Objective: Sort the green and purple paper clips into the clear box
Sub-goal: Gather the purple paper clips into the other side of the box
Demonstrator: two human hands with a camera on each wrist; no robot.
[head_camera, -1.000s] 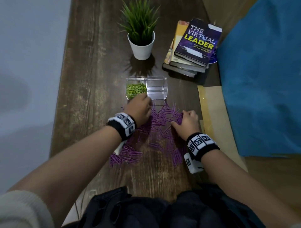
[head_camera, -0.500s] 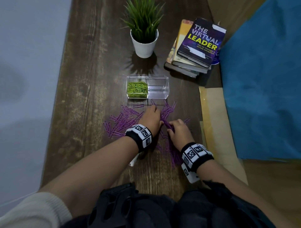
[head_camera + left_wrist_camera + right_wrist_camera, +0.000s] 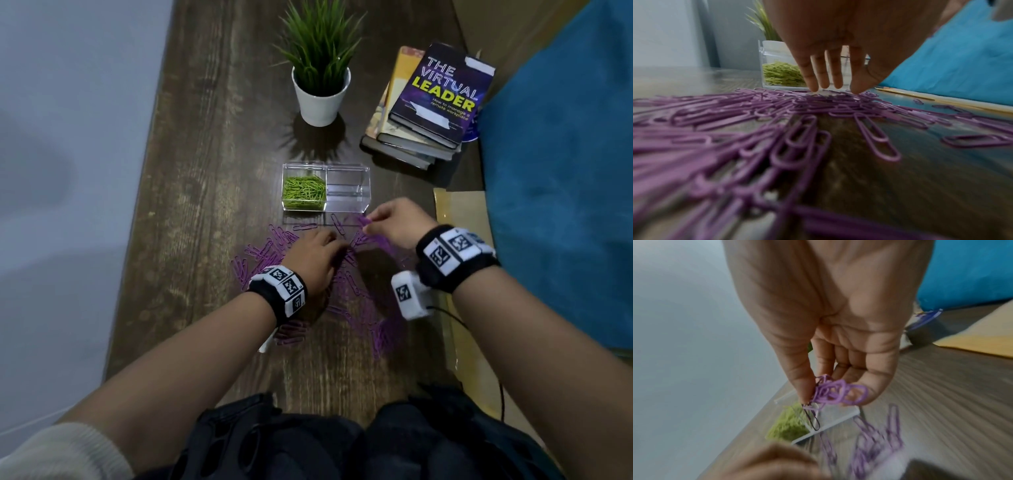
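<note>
Tabletop (image 3: 205, 240) w/ clear box (image 3: 364, 171) at 12: green clips (image 3: 304, 192) done in its left half, right half empty. Purple clips (image 3: 356, 298) mostly loose at 6. Left hand (image 3: 313, 257) flat-fingered on pile, right hand (image 3: 399, 222) pinching a small purple bunch (image 3: 835, 393) near box.

Head view looks steeply down and forward from above the tabletop (image 3: 205, 240), taking in both forearms, the clear box (image 3: 346, 205), a potted plant (image 3: 320, 78) and a book stack (image 3: 428, 109) at the far end. Left wrist view sits very low, almost on the tabletop, facing forward past the fingers (image 3: 819, 73) toward the box (image 3: 764, 53); the purple clips (image 3: 793, 146) are close and blurry. Right wrist view hangs higher, tilted, looking down along the palm at the box (image 3: 838, 417). All three share the box and clips.
</note>
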